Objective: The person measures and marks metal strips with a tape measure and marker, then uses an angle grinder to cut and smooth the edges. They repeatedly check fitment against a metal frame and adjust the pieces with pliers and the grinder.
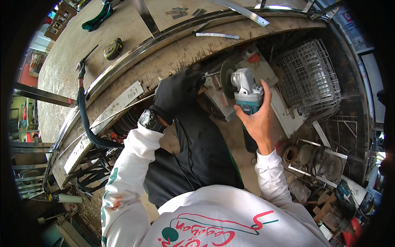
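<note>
My left hand, in a black glove with a black watch at the wrist, is closed round a thin metal rod. The rod's short end points right and reaches the disc of an angle grinder; whether it touches cannot be told. My bare right hand grips the teal-and-silver angle grinder by its body, head upward, with the disc on its left side. Behind my glove, the rod's longer part runs down to the left along the workbench edge.
On the bench lie a tape measure, a white marker pen, a welding electrode holder with its cable, and a flat metal bar. A stack of wire baskets stands at the right. Metal frame tubing crosses at left.
</note>
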The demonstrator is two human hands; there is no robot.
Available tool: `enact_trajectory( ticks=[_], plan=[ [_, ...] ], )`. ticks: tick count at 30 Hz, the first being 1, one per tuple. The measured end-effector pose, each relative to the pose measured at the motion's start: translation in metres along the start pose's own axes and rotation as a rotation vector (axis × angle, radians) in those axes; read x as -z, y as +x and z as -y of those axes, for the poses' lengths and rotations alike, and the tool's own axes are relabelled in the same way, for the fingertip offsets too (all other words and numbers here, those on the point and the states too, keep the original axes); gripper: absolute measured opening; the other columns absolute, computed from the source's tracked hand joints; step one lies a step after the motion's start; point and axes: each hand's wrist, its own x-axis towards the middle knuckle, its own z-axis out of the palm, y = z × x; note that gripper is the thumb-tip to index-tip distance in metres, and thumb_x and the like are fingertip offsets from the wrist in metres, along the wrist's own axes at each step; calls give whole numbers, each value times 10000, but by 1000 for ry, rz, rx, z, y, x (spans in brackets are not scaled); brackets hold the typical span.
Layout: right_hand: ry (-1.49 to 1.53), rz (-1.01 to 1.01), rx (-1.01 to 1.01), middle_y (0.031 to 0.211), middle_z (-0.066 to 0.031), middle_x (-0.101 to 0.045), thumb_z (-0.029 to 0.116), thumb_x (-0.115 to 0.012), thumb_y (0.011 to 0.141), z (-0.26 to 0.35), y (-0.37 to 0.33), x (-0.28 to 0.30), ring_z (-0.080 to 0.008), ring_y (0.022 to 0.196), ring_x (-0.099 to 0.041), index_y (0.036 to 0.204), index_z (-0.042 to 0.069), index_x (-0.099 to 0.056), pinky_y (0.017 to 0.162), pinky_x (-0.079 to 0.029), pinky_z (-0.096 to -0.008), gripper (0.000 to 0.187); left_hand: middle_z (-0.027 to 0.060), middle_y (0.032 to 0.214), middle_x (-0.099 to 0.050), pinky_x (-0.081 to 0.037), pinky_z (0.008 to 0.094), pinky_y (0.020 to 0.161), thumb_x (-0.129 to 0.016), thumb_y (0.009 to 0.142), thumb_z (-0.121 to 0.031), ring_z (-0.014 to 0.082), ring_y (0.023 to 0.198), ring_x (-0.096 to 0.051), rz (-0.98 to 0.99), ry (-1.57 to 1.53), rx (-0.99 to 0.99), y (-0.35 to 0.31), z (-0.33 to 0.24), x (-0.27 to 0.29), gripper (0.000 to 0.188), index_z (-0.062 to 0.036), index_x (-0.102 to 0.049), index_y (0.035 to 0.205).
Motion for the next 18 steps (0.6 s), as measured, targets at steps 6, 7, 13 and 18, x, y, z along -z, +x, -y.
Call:
enact_trajectory(
  ticks=[6,7,13,18],
  plan=[
    [45,-19,38,1303,-239,-657,127,-903,780,-21,-17,-2,-359,1179,-673,1588,96,-364,1011,-529,-450,972,154,1071,-743,-579,468,788,-722,937,-210,406,939,-718,-5,-39,-34,-2,2,2,254,-113,-760,1169],
    [53,-7,20,1295,-235,-660,122,-903,777,-22,-18,-1,-355,1174,-673,1589,94,-361,1012,-529,-446,977,154,1072,-744,-579,467,789,-723,931,-202,405,939,-719,3,-45,-38,-1,2,3,260,-114,-759,1174],
    [138,38,-66,1400,-285,-598,149,-904,774,-15,-13,8,-447,1237,-642,1582,67,-352,1047,-515,-481,982,145,1041,-734,-575,460,774,-720,921,-168,391,904,-718,12,-48,-74,-4,0,4,264,-116,-753,1178],
    [156,75,-12,1416,-255,-595,183,-920,757,-19,-7,11,-394,1259,-635,1567,47,-381,1069,-504,-448,982,112,1022,-721,-583,421,743,-728,913,-168,350,892,-722,10,51,-85,-9,-4,3,281,-146,-750,1192]
  ],
)
